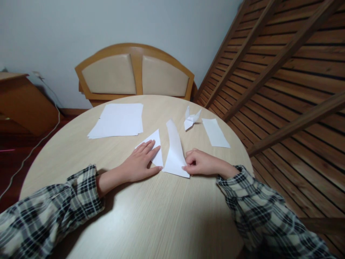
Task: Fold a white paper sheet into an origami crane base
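Observation:
My left hand [142, 158] lies flat with fingers spread, pressing a folded white paper triangle [158, 158] onto the table. Between thumb and curled fingers, my right hand [198, 162] pinches the lower right corner of a white paper strip [174, 154]. That strip bends upward at its far end. Its lower left corner comes close to the triangle beside my left thumb; whether the two are still joined there I cannot tell. Just beyond the right hand stands a folded paper crane [191, 119].
Several white paper sheets [118, 120] lie stacked at the back left of the round wooden table [151, 223]. Another paper strip [215, 133] rests near the right edge. Behind the table is a padded wooden headboard [137, 72]; a slatted wooden panel [291, 79] leans along the right.

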Available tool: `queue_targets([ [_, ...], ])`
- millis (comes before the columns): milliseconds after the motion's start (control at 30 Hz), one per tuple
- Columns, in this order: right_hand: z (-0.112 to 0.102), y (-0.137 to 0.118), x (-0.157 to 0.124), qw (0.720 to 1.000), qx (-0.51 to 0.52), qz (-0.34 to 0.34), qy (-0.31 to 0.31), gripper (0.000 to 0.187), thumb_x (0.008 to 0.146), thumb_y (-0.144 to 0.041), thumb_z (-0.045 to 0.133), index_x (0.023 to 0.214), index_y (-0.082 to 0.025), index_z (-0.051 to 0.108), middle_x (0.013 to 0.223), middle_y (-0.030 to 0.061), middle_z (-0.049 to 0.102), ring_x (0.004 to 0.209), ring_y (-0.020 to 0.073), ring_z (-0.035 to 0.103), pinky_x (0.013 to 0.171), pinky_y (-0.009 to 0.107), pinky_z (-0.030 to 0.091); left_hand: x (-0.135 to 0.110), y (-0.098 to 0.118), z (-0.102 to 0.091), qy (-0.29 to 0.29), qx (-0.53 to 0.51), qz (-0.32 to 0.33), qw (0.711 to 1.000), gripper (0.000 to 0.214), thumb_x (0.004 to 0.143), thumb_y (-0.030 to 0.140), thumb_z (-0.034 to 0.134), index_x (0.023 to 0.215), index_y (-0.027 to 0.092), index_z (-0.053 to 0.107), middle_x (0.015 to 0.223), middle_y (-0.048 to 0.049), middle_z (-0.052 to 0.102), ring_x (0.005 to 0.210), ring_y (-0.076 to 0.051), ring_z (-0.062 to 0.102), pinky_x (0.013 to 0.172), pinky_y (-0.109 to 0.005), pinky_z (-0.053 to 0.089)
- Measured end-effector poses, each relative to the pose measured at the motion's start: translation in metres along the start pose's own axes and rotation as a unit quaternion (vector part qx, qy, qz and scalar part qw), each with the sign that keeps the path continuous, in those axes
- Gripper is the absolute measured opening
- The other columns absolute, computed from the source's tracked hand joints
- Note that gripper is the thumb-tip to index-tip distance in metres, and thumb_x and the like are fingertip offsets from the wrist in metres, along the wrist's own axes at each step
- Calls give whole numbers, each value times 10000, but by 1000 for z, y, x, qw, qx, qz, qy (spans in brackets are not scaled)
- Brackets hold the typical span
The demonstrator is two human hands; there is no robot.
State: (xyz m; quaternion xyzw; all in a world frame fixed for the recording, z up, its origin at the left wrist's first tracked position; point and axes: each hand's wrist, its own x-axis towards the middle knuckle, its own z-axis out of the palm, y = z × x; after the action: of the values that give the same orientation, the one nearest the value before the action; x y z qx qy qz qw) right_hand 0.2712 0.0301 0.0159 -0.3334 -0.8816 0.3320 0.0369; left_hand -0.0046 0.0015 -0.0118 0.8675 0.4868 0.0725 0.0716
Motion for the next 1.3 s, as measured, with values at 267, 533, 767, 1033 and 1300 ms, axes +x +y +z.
queue_targets([
  [267, -3, 0, -2, 1000, 9, 0, -6, 388, 824, -323, 581, 493, -164, 456, 552, -41, 368, 557, 88, 333, 563, 262, 265, 0, -1, 2, 7, -2, 1, 1000, 800, 875, 666, 444, 1466, 132, 372, 1575, -183, 246, 1450, -367, 204, 1153, -548, 230],
  [533, -3, 1, -2, 998, 52, 29, 1, 373, 852, -344, 547, 539, -177, 433, 562, -46, 368, 533, 88, 339, 525, 257, 252, 0, -1, 2, 9, 4, 3, 1000, 814, 874, 677, 429, 1467, 121, 374, 1574, -190, 241, 1449, -365, 211, 1157, -541, 222],
  [767, -3, 7, 5, 971, 50, 42, 231, 382, 929, -435, 460, 635, -191, 464, 650, -10, 456, 614, 133, 417, 572, 273, 310, -1, -1, 1, 8, 18, 8, 1000, 809, 880, 673, 416, 1466, 116, 375, 1570, -191, 257, 1448, -360, 219, 1164, -529, 217],
  [1033, -21, 46, 8, 842, 158, 64, 512, 428, 911, -598, 416, 751, -214, 516, 704, 13, 534, 681, 169, 501, 637, 293, 408, -1, -2, 2, 13, 15, 16, 1000, 800, 887, 672, 411, 1467, 122, 356, 1569, -190, 261, 1451, -350, 216, 1165, -537, 212],
  [1300, -54, 103, -11, 731, 132, 225, 630, 630, 878, -706, 307, 910, -147, 594, 803, 89, 614, 680, 190, 554, 604, 307, 433, -1, -1, 1, 19, 17, 25, 999, 782, 897, 662, 401, 1463, 124, 355, 1563, -195, 270, 1449, -343, 227, 1162, -530, 209],
])
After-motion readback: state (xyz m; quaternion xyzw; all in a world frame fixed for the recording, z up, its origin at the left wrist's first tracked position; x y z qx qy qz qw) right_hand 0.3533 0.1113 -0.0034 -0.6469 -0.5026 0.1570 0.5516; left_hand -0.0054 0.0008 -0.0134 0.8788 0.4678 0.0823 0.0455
